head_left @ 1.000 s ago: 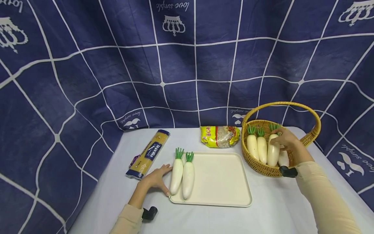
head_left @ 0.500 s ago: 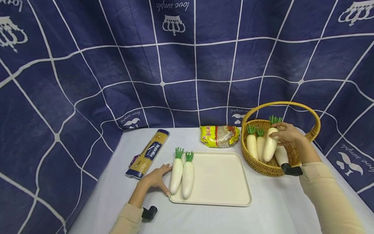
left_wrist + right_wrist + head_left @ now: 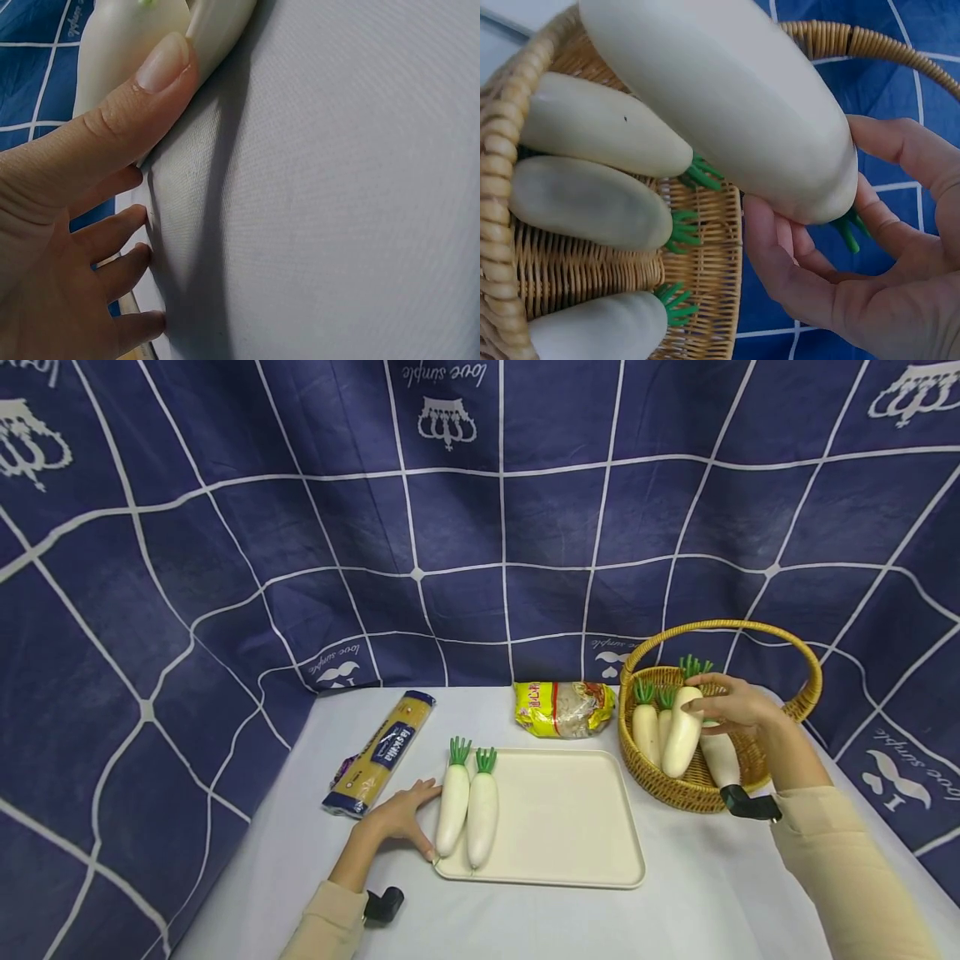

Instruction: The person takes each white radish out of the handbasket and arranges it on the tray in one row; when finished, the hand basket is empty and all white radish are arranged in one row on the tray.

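Right grip (image 3: 747, 704) holds smooth, oblong radish (image 3: 681, 735) above woven basket (image 3: 663, 792).

White across the top, this table (image 3: 562, 927): up by the far left corner a pasta packet (image 3: 382, 756) lies slanted, something purple (image 3: 345, 770) peeking out beside it; a yellow bag (image 3: 564, 710) hugs the middle of the far edge; wicker basket (image 3: 663, 789) near the far right corner, cream tray (image 3: 558, 818) flat between the side edges.

Left sleeve (image 3: 326, 922), lower left: plain beige, long. Right sleeve (image 3: 847, 868), lower right: same beige. 2 black fittings (image 3: 384, 907) (image 3: 750, 804), 1 per cuff.
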`<state>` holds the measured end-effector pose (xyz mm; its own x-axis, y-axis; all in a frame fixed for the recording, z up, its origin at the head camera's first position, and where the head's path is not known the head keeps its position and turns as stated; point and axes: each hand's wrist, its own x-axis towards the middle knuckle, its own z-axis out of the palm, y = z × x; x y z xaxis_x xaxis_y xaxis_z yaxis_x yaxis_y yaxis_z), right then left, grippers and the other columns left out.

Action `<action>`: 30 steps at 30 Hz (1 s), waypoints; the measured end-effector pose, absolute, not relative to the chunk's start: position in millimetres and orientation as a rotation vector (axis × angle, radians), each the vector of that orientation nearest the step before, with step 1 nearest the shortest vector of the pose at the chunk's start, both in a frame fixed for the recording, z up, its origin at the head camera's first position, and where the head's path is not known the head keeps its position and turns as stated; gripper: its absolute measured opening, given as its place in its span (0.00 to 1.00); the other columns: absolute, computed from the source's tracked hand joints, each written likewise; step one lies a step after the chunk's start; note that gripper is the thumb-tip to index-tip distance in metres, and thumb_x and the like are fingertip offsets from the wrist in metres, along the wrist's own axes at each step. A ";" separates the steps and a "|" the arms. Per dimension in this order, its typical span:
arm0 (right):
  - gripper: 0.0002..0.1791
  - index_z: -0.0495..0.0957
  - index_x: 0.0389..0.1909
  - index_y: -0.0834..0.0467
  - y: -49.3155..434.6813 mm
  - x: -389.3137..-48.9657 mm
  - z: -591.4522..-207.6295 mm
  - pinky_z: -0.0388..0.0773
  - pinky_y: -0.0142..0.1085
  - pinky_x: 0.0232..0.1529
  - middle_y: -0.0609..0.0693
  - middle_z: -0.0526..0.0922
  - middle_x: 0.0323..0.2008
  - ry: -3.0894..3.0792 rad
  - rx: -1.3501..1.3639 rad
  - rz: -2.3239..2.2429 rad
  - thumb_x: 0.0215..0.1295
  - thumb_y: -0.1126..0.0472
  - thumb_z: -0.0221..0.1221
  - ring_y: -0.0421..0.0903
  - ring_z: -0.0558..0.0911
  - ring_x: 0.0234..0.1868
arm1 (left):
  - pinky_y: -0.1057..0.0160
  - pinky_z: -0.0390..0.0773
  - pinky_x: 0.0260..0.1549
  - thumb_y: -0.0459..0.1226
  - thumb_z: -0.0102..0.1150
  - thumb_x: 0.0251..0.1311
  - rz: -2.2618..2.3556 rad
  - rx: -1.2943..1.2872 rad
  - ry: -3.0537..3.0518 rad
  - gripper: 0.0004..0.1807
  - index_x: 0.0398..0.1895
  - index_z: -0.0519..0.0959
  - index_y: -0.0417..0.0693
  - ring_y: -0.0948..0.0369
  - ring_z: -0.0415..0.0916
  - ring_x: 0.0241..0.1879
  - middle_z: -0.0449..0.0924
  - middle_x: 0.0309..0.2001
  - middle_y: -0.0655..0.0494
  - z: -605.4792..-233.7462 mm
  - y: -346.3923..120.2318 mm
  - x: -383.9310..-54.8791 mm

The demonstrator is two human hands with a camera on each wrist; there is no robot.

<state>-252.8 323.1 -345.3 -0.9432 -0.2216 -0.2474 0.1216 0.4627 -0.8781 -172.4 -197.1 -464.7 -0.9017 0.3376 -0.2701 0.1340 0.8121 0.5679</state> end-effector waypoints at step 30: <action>0.39 0.53 0.67 0.68 276.0 -207.2 -361.1 0.83 0.47 0.41 0.71 0.63 0.52 2.353 -0.154 -1.561 0.60 0.62 0.61 0.49 0.78 0.40 | 0.34 0.50 0.64 0.38 0.82 0.18 0.795 0.398 2.649 0.59 0.66 0.65 0.39 0.34 0.49 0.67 0.57 0.68 0.36 -461.1 -195.6 -171.1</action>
